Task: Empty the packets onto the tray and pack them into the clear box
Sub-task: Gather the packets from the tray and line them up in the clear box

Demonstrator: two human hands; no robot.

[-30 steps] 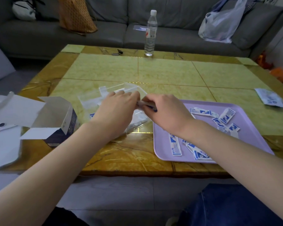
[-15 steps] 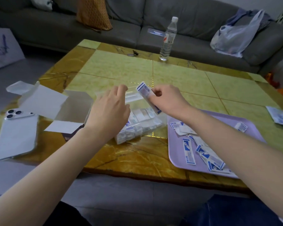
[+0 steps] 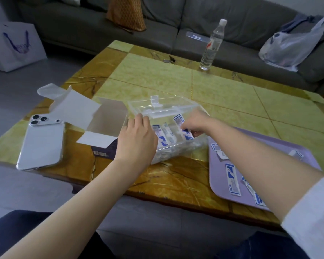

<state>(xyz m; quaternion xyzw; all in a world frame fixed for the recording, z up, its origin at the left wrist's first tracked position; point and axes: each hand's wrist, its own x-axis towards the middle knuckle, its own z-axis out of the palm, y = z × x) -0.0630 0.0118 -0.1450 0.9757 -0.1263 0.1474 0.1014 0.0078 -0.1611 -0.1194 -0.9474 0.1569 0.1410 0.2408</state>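
A clear plastic box (image 3: 176, 152) with its lid (image 3: 161, 104) flipped back stands in the middle of the table, holding several white-and-blue packets (image 3: 162, 136). My left hand (image 3: 137, 139) rests on the box's left side, fingers on its rim. My right hand (image 3: 195, 124) pinches a white-and-blue packet (image 3: 182, 128) inside the box. To the right, partly hidden by my right forearm, lies a lilac tray (image 3: 219, 182) with several loose packets (image 3: 232, 180).
An opened white cardboard carton (image 3: 101, 126) lies left of the box, with a white phone (image 3: 41, 143) face down further left. A water bottle (image 3: 211, 45) stands at the table's far edge, near a small dark item (image 3: 169, 59). A grey sofa and bags lie behind.
My right hand has lowered the packet from above the box into it. My left hand stays on the box. The camera has shifted, so the carton and phone show more fully.
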